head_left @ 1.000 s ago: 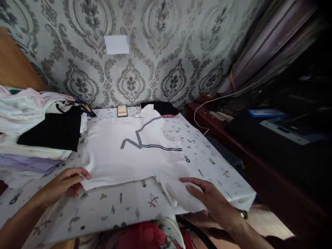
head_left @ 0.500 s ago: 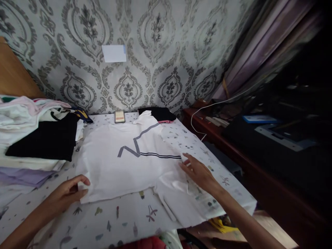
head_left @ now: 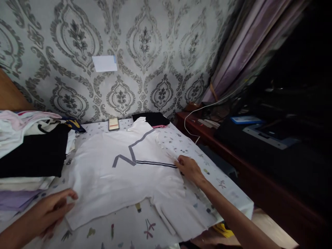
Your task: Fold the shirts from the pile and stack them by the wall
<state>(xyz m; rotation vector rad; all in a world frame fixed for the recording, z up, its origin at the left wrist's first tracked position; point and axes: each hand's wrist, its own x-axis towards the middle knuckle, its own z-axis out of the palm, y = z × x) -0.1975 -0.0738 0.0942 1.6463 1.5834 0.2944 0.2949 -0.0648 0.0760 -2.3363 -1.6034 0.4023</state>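
Observation:
A white shirt [head_left: 103,186] lies spread on the patterned cloth, with a grey zigzag stripe and two dark parallel lines across its front. One sleeve [head_left: 178,211] stretches toward the near edge. My right hand [head_left: 190,168] is closed on the fabric where the dark lines end, on the right side. Beside the shirt's lower left corner, my left hand [head_left: 53,211] has its thumb and forefinger apart with nothing between them.
Folded clothes, a black garment [head_left: 36,152] among them, are stacked at the left. Against the wall lie a phone-like object [head_left: 113,123] and a folded black garment [head_left: 150,119]. A dark red wooden surface [head_left: 243,169] with a white cable [head_left: 190,129] borders the right.
My left hand has let go of the shirt's corner and drawn away to the left. My right hand has closed on the right-side fabric. The view has shifted slightly.

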